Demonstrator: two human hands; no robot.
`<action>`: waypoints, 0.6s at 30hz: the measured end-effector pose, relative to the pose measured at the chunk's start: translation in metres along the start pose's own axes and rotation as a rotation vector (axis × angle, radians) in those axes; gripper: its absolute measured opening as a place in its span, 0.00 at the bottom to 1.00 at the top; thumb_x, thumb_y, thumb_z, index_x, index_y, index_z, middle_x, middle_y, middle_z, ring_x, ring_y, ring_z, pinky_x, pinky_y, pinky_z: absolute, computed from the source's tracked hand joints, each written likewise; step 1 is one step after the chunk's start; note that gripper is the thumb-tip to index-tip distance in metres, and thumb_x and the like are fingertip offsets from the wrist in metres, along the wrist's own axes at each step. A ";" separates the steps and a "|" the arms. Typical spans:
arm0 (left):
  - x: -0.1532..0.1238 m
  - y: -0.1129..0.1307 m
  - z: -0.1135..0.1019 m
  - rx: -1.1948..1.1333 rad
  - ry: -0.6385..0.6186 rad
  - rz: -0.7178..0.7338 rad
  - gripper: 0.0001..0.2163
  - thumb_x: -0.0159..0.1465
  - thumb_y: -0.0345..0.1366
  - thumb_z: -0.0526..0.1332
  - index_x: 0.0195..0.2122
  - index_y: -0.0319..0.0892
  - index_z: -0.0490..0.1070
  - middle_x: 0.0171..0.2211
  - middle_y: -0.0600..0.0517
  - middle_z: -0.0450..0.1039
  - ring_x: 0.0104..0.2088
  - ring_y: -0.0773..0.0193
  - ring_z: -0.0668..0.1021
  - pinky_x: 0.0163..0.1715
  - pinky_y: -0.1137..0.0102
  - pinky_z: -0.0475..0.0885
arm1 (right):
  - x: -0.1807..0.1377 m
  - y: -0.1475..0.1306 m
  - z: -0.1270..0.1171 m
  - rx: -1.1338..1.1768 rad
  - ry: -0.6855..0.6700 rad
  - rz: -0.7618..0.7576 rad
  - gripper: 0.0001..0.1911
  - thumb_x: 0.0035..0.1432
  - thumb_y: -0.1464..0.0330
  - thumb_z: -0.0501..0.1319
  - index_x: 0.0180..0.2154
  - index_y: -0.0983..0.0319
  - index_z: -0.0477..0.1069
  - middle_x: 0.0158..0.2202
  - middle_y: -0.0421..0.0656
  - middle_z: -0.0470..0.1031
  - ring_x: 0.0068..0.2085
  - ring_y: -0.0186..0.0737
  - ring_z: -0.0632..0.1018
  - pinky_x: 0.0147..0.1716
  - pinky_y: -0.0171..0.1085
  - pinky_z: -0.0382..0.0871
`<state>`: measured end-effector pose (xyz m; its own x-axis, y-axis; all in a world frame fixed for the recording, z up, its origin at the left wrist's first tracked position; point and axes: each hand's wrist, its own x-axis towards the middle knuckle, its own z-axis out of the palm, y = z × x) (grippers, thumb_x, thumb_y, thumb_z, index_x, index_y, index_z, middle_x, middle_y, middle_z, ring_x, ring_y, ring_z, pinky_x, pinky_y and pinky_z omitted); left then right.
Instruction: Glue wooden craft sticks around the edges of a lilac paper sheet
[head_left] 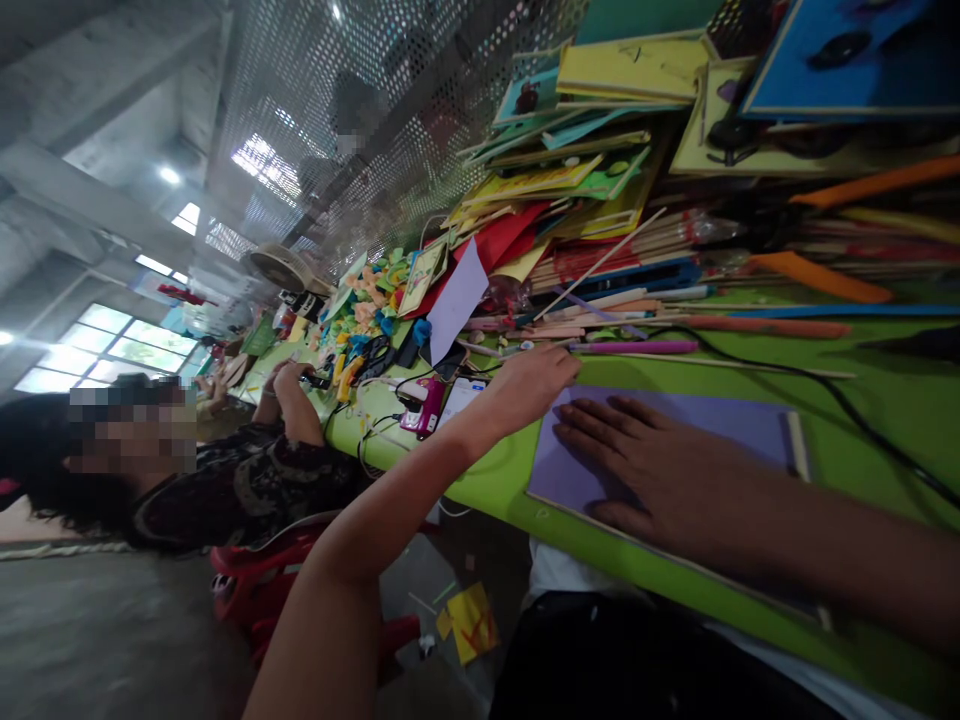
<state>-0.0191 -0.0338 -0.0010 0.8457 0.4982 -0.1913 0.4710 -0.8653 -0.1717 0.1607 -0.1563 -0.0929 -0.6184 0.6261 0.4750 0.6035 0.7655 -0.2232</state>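
My right hand (660, 470) lies flat, fingers stretched out, on a purple panel (697, 410) with pale strips along its edges. The panel rests on the green tabletop (885, 400). Just beyond the panel's far left corner is my left hand (532, 385), its fingers curled down and pressed together close to the table. Whatever those fingers hold, if anything, is hidden. A magenta pen-like stick (637, 347) lies beside its fingertips, with a thin black cable (817, 378) behind.
Stacked coloured cards (630, 70), bundled sticks (615, 250) and orange-handled tools (825, 275) line the table's back. A lilac sheet (459, 300), a phone (461, 398) and a pink charger box (422, 408) lie left. Another person (247, 480) sits farther left. A red chair (262, 590) stands below.
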 end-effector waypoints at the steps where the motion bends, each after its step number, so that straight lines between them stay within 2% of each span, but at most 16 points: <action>1: 0.001 -0.001 0.000 -0.016 0.001 -0.005 0.09 0.75 0.29 0.54 0.46 0.39 0.75 0.44 0.45 0.79 0.50 0.55 0.79 0.51 0.63 0.73 | 0.000 0.000 -0.001 -0.005 -0.004 -0.002 0.43 0.66 0.49 0.60 0.70 0.70 0.62 0.71 0.61 0.65 0.69 0.60 0.70 0.67 0.61 0.61; 9: 0.003 -0.010 -0.001 -0.136 -0.022 -0.020 0.05 0.75 0.34 0.60 0.43 0.40 0.74 0.42 0.47 0.79 0.48 0.56 0.79 0.50 0.64 0.72 | 0.000 0.000 -0.004 0.037 -0.029 0.025 0.42 0.65 0.50 0.61 0.70 0.68 0.62 0.72 0.60 0.65 0.69 0.60 0.69 0.68 0.61 0.59; 18: 0.004 -0.005 0.001 -0.037 -0.027 0.001 0.06 0.75 0.32 0.58 0.45 0.38 0.75 0.43 0.45 0.79 0.50 0.54 0.79 0.51 0.63 0.73 | -0.001 0.000 -0.001 0.029 -0.029 0.032 0.41 0.64 0.51 0.61 0.70 0.69 0.62 0.72 0.61 0.65 0.70 0.61 0.68 0.68 0.62 0.59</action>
<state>-0.0182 -0.0276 -0.0018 0.8395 0.4981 -0.2173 0.4793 -0.8671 -0.1359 0.1613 -0.1571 -0.0927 -0.6138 0.6537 0.4427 0.6083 0.7490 -0.2626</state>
